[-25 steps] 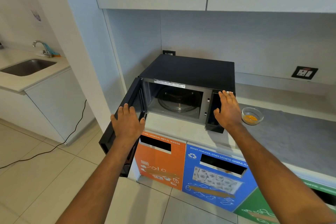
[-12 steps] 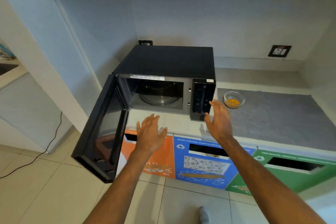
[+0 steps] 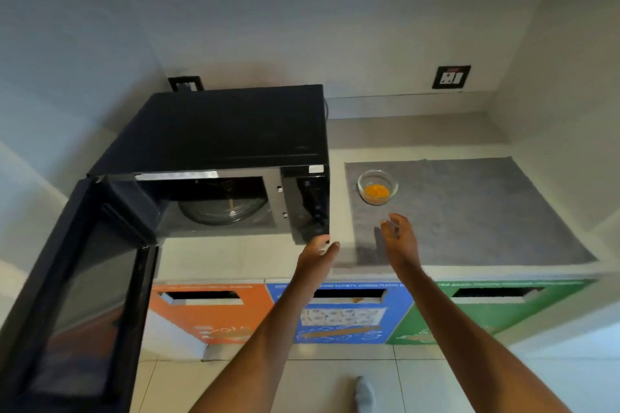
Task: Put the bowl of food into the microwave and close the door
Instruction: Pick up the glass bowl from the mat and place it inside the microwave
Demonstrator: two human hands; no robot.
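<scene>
A small clear glass bowl [image 3: 377,186] with orange food stands on a grey mat [image 3: 486,211], just right of the black microwave [image 3: 235,131]. The microwave's door [image 3: 77,295] hangs wide open to the left, and the glass turntable [image 3: 223,211] shows inside the cavity. My right hand [image 3: 399,238] hovers open a short way in front of the bowl, not touching it. My left hand [image 3: 317,253] is open too, below the microwave's control panel [image 3: 310,201], holding nothing.
The counter [image 3: 419,131] ends at a side wall on the right. Orange [image 3: 214,315], blue [image 3: 339,315] and green [image 3: 486,308] recycling bin fronts sit under its front edge. A wall socket [image 3: 451,76] is behind the mat. The open door juts into the floor space at left.
Both hands have moved right, away from the microwave opening and toward the bowl. The view has shifted right and closer; the door stays open.
</scene>
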